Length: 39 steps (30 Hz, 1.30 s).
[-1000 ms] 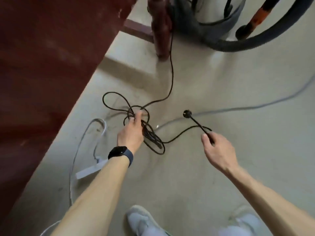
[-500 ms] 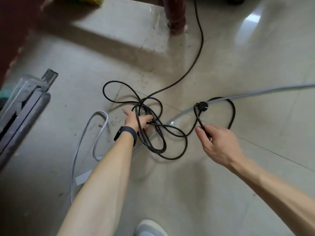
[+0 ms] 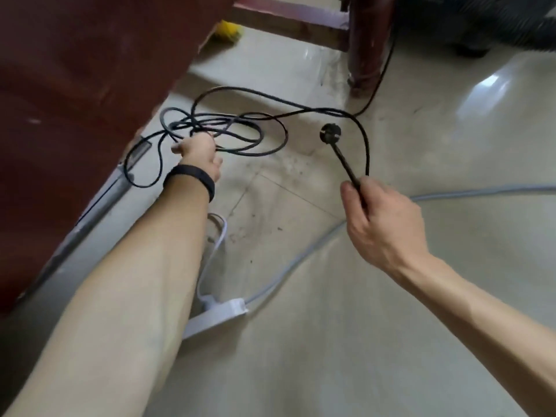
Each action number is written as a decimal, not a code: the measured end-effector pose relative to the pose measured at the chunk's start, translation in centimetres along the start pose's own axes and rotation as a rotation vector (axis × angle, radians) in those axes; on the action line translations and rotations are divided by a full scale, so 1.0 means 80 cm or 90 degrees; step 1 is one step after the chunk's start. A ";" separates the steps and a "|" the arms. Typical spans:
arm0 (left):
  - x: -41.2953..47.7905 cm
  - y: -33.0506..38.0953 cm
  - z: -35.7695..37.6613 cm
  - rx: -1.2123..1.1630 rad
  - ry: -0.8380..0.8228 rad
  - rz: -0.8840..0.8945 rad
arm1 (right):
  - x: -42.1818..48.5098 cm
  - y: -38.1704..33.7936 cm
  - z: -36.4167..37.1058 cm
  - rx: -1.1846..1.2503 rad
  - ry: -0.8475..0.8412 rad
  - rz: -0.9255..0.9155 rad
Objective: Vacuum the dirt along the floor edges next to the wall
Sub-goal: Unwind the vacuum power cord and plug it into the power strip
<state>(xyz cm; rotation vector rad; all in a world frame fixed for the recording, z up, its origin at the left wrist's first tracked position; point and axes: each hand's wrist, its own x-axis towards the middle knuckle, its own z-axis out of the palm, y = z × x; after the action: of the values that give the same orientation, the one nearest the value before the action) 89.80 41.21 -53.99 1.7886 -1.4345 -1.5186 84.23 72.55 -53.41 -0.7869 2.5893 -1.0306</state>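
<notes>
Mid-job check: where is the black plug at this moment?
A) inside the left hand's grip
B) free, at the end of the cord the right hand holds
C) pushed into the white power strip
B: the right hand pinches the black cord just behind the plug, which stands clear of the white power strip; the left hand holds only tangled coils.

Glossy tiled floor [image 3: 391,296], matt black rubbery cord [image 3: 270,97], dark reddish varnished wood cabinet [image 3: 75,70]
</notes>
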 end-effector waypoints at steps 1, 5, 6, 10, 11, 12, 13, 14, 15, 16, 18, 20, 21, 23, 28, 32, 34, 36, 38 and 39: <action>-0.003 -0.011 0.001 0.019 -0.048 -0.059 | 0.012 -0.001 0.009 -0.015 -0.035 -0.014; -0.020 -0.079 0.007 0.260 -0.085 -0.047 | 0.043 0.016 0.039 -0.118 -0.157 -0.086; -0.031 -0.093 0.003 0.326 -0.075 0.010 | 0.046 0.021 0.040 -0.160 -0.185 -0.105; -0.086 -0.128 -0.032 0.497 -0.103 0.179 | 0.034 0.014 0.022 -0.301 -0.305 -0.191; -0.098 -0.135 -0.045 0.503 -0.099 0.188 | 0.028 0.009 0.020 -0.322 -0.327 -0.220; -0.108 -0.144 -0.058 0.505 -0.078 0.193 | 0.022 0.006 0.021 -0.336 -0.351 -0.242; -0.117 -0.154 -0.069 0.508 -0.037 0.199 | 0.017 0.005 0.024 -0.327 -0.383 -0.244; -0.128 -0.165 -0.080 0.514 0.035 0.205 | 0.011 0.004 0.028 -0.292 -0.424 -0.224; -0.139 -0.179 -0.090 0.512 0.127 0.195 | 0.005 0.004 0.034 -0.245 -0.471 -0.192; -0.152 -0.194 -0.099 0.493 0.220 0.154 | 0.001 0.006 0.042 -0.205 -0.508 -0.167; -0.176 -0.228 -0.112 0.422 0.353 -0.007 | -0.008 0.009 0.058 -0.171 -0.543 -0.131; -0.194 -0.255 -0.119 0.332 0.402 -0.191 | -0.020 0.008 0.075 -0.174 -0.547 -0.111; -0.198 -0.269 -0.120 0.270 0.405 -0.268 | -0.028 0.007 0.083 -0.183 -0.542 -0.109; -0.197 -0.286 -0.116 0.090 0.401 -0.381 | -0.043 0.005 0.091 -0.202 -0.514 -0.115; -0.191 -0.294 -0.104 -0.280 0.259 -0.375 | -0.058 0.010 0.082 -0.173 -0.587 -0.111; -0.201 -0.298 -0.086 -0.355 0.185 -0.308 | -0.041 0.015 0.053 -0.121 -0.665 -0.051; -0.210 -0.296 -0.079 -0.369 0.158 -0.278 | -0.025 0.016 0.035 -0.147 -0.625 -0.090; -0.213 -0.296 -0.072 -0.327 0.130 -0.221 | -0.005 0.018 0.015 -0.128 -0.604 -0.079; -0.215 -0.289 -0.070 -0.254 0.109 -0.155 | 0.013 0.022 -0.002 -0.091 -0.603 -0.017; -0.215 -0.286 -0.070 -0.218 0.101 -0.127 | 0.019 0.024 -0.010 -0.099 -0.590 0.006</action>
<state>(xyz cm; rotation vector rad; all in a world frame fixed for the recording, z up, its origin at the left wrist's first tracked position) 106.82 63.51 -61.95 1.8278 -0.8811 -1.5653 81.92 73.29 -54.17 -0.9810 1.8589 -0.3111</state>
